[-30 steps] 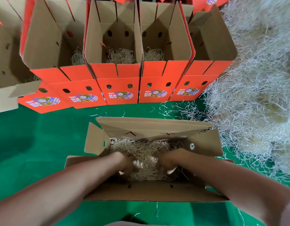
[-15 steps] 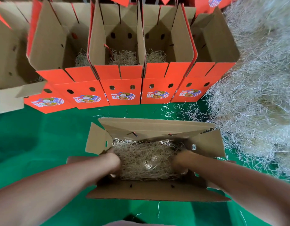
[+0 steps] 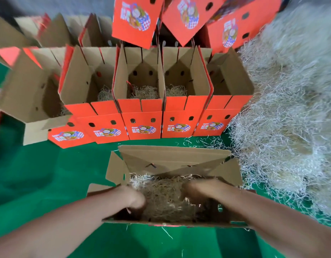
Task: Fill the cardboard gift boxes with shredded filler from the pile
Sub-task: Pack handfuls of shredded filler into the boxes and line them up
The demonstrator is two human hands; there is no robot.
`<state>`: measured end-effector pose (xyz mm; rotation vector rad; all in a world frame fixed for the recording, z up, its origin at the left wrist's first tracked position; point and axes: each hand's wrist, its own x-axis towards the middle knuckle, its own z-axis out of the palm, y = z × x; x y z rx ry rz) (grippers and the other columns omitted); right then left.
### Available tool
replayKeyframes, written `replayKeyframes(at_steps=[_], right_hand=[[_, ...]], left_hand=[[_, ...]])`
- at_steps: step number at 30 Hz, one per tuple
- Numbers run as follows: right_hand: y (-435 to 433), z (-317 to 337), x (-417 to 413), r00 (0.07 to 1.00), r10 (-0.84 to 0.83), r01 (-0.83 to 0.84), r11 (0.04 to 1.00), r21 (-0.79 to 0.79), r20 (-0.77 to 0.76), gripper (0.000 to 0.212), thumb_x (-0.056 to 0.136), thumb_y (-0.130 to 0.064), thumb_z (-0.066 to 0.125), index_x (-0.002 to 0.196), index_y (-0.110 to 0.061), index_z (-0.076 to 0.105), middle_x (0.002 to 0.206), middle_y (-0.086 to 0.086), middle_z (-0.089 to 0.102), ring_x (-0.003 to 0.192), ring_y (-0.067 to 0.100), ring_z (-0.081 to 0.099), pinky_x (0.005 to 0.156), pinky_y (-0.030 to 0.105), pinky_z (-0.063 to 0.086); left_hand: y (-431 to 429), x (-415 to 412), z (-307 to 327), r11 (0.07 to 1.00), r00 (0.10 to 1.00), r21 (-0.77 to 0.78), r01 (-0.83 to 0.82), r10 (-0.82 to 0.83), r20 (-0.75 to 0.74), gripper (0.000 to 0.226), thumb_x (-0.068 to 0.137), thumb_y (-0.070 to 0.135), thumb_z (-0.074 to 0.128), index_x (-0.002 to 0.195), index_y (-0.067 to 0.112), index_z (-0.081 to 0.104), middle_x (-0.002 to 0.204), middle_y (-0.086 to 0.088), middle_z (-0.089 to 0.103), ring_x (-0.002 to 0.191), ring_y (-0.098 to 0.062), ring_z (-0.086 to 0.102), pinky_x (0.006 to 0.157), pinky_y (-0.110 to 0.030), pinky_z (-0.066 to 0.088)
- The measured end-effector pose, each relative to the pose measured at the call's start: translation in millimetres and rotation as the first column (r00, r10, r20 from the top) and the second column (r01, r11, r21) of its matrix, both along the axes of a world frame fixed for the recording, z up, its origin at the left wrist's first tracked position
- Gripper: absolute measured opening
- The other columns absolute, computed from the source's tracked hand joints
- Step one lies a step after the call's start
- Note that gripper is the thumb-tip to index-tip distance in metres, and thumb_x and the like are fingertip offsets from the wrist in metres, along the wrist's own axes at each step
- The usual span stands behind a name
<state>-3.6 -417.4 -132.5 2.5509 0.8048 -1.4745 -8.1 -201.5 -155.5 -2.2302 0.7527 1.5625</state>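
An open cardboard gift box (image 3: pixel 172 154) lies in front of me on the green cloth, flaps spread. Shredded filler (image 3: pixel 163 196) covers its bottom. Both my hands are down inside it. My left hand (image 3: pixel 135 199) is on the filler at the box's left side. My right hand (image 3: pixel 195 189) is on the filler right of the middle. Both are blurred and their fingers sink into the shreds, so how they lie is unclear. The big pale pile of shredded filler (image 3: pixel 284 127) rises just right of the box.
A row of upright orange boxes (image 3: pixel 142 125) stands beyond, top flaps open, several with filler in the bottom. More orange boxes (image 3: pixel 135 17) are stacked behind them. A plain box (image 3: pixel 28 101) leans at left. Green cloth (image 3: pixel 49 174) spreads left, with loose shreds near the pile.
My hands spread to the two ends of the box, then came back toward its middle. My head has tipped up, so more of the back boxes shows.
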Motion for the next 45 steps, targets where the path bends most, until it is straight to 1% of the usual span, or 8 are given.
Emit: replayKeyframes(at_steps=[6, 14, 19, 23, 30, 34, 40, 45], right_hand=[[4, 48, 3, 0.894, -0.174, 0.055, 0.957, 0.284, 0.412, 0.035, 0.092, -0.013, 0.045, 0.126, -0.018, 0.053, 0.123, 0.007, 0.056, 0.11, 0.026, 0.054, 0.095, 0.039, 0.045], [-7, 86, -7, 0.234, -0.411, -0.212, 0.863, 0.459, 0.881, 0.045, 0.059, -0.003, 0.075, 0.102, -0.006, 0.061, 0.098, 0.011, 0.058, 0.083, 0.03, 0.056, 0.067, 0.04, 0.049], [-6, 97, 18, 0.385, -0.331, 0.187, 0.942, 0.279, 0.861, 0.051, 0.077, -0.023, 0.068, 0.122, -0.011, 0.049, 0.122, 0.011, 0.049, 0.117, 0.031, 0.043, 0.093, 0.046, 0.038], [9, 108, 39, 0.514, -0.482, 0.325, 0.875, 0.359, 0.71, 0.026, 0.088, -0.03, 0.054, 0.107, -0.013, 0.056, 0.102, 0.009, 0.063, 0.097, 0.028, 0.06, 0.069, 0.032, 0.042], [35, 134, 73, 0.693, -0.56, 0.324, 0.804, 0.498, 0.454, 0.031, 0.092, -0.03, 0.05, 0.111, -0.01, 0.063, 0.112, 0.012, 0.063, 0.105, 0.027, 0.057, 0.085, 0.032, 0.046], [12, 128, 68, 0.673, -0.728, 0.604, 0.643, 0.47, 0.132, 0.026, 0.093, -0.023, 0.051, 0.115, -0.011, 0.055, 0.1, 0.014, 0.066, 0.082, 0.025, 0.064, 0.063, 0.025, 0.057], [26, 139, 60, 0.689, -0.704, 0.507, 0.638, 0.579, 0.172, 0.026, 0.095, -0.017, 0.046, 0.107, 0.003, 0.058, 0.099, 0.024, 0.065, 0.08, 0.035, 0.068, 0.071, 0.044, 0.056], [-6, 211, 75, 0.676, -0.734, 0.456, 0.488, 0.744, 0.067, 0.015, 0.094, -0.019, 0.051, 0.101, -0.009, 0.06, 0.089, 0.01, 0.069, 0.066, 0.021, 0.069, 0.051, 0.029, 0.055]], left_hand=[[-1, 21, 58, 0.892, 0.938, -0.441, -0.099, 0.231, 0.258, 0.023, 0.09, 0.02, 0.051, 0.08, 0.004, 0.064, 0.087, -0.01, 0.066, 0.086, -0.028, 0.063, 0.074, -0.036, 0.05], [39, 14, 96, 0.951, 0.727, -0.297, 0.083, 0.146, 0.671, 0.019, 0.087, 0.033, 0.054, 0.096, 0.018, 0.06, 0.108, -0.001, 0.053, 0.114, -0.018, 0.044, 0.113, -0.046, 0.011], [71, 27, 115, 0.98, 0.674, -0.19, 0.056, 0.103, 0.731, 0.047, 0.083, 0.04, 0.057, 0.127, 0.024, 0.049, 0.144, -0.001, 0.034, 0.141, -0.02, 0.015, 0.11, -0.06, -0.008], [94, 32, 134, 0.949, 0.599, -0.293, -0.115, 0.302, 0.742, 0.062, 0.082, 0.038, 0.063, 0.138, 0.03, 0.037, 0.155, 0.0, 0.016, 0.143, -0.024, 0.012, 0.114, -0.055, 0.008], [111, 16, 153, 0.062, -0.096, -0.953, -0.295, 0.991, 0.094, 0.064, 0.08, 0.021, 0.07, 0.136, 0.008, 0.042, 0.131, -0.014, 0.053, 0.122, -0.028, 0.048, 0.098, -0.031, 0.039], [71, -8, 131, -0.656, -0.358, -0.649, -0.386, 0.754, -0.55, 0.085, 0.072, 0.03, 0.08, 0.137, 0.016, 0.028, 0.141, -0.008, 0.034, 0.132, -0.031, 0.033, 0.096, -0.05, 0.04], [13, -16, 133, -0.848, -0.473, -0.419, -0.326, 0.53, -0.704, 0.025, 0.077, 0.007, 0.069, 0.095, -0.002, 0.054, 0.074, -0.01, 0.046, 0.054, -0.017, 0.038, 0.047, -0.025, 0.036], [-16, -27, 204, -0.785, -0.242, -0.62, 0.013, 0.599, -0.763, 0.042, 0.075, 0.02, 0.076, 0.107, 0.007, 0.051, 0.093, -0.032, 0.051, 0.076, -0.038, 0.06, 0.073, -0.042, 0.054]])
